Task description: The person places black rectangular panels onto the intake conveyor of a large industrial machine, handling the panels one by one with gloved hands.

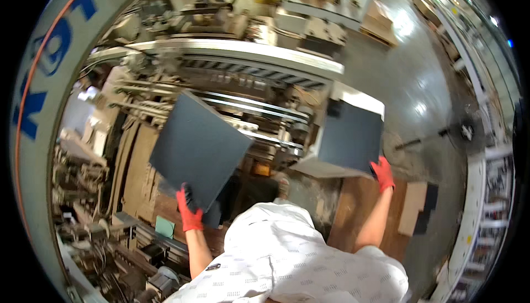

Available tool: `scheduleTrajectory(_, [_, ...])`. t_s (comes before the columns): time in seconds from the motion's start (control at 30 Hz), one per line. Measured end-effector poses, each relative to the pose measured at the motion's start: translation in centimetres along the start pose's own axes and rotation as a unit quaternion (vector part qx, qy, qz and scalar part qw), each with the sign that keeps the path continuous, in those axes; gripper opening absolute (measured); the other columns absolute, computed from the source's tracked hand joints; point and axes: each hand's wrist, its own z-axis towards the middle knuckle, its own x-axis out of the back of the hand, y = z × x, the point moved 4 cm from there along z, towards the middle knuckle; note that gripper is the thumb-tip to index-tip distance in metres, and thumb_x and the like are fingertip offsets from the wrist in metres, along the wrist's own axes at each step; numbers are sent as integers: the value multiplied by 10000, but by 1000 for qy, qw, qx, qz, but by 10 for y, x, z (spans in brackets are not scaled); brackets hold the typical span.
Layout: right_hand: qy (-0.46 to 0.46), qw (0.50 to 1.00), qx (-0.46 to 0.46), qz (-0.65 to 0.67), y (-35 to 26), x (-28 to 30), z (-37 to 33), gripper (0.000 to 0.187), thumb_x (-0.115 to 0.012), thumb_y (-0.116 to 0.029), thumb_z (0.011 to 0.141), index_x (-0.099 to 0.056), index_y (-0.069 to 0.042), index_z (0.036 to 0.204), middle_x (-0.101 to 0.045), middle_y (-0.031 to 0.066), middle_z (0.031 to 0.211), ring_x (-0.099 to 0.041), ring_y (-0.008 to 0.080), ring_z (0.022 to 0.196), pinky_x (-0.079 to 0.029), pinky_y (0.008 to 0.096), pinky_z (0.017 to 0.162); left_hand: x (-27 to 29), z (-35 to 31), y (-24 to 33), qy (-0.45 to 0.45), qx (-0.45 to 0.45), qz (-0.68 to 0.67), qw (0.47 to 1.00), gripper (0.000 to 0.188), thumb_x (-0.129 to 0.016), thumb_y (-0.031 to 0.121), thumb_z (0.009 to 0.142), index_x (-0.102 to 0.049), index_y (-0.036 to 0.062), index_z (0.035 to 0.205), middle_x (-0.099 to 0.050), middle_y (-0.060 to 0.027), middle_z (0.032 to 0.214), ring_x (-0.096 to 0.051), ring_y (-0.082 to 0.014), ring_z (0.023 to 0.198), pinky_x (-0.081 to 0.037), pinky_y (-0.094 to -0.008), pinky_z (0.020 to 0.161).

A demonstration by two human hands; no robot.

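My left hand [189, 209], in a red glove with a dark palm, is closed on the lower edge of a square dark grey panel [199, 148]. That panel is tilted and held over the machine's rails. My right hand [382, 174], also red-gloved, is closed at the near right corner of a second dark grey panel [350, 137]. This one lies over a pale, white-sided surface [359, 99]; whether it rests flat there I cannot tell. The fingertips of both hands are partly hidden at the panel edges.
A long machine with metal rails [254, 104] runs across in front of me. Brown boards [350, 209] lie low at my right, beside a tan and dark piece [417, 208]. A black fan [466, 132] stands on the floor at the right. Machine parts [127, 253] crowd the lower left.
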Motion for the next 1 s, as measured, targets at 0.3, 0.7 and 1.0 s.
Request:
scheduleTrajectory(0.3, [31,966,251,43,-279,-101,-59,195,-719,-185,778,-663,-77,930,-641,105,901,-610,283,894,-474,384,802,-84,36,-57,-112,-382,607,688,852,-607,-56,595,-447,74,1421,-537,-180,1193,-501,-353,1161,-408,-413,1002])
scheduleTrajectory(0.7, [-222,957,188,8,-425,-330,-58,487,-592,-494,843,-657,-12,815,-671,205,913,-642,383,918,-488,459,767,-159,81,-75,-228,152,32,961,287,-587,239,978,-615,15,1155,-645,-133,1028,-652,-224,893,-584,-327,774])
scheduleTrajectory(1.0, [-277,944,168,56,-429,-338,-37,499,-605,-510,839,-651,-16,786,-670,187,876,-641,391,870,-484,487,717,-153,126,-95,-257,-155,307,903,122,-609,83,934,-607,-31,891,-567,-23,800,-518,-119,750,-511,-306,687])
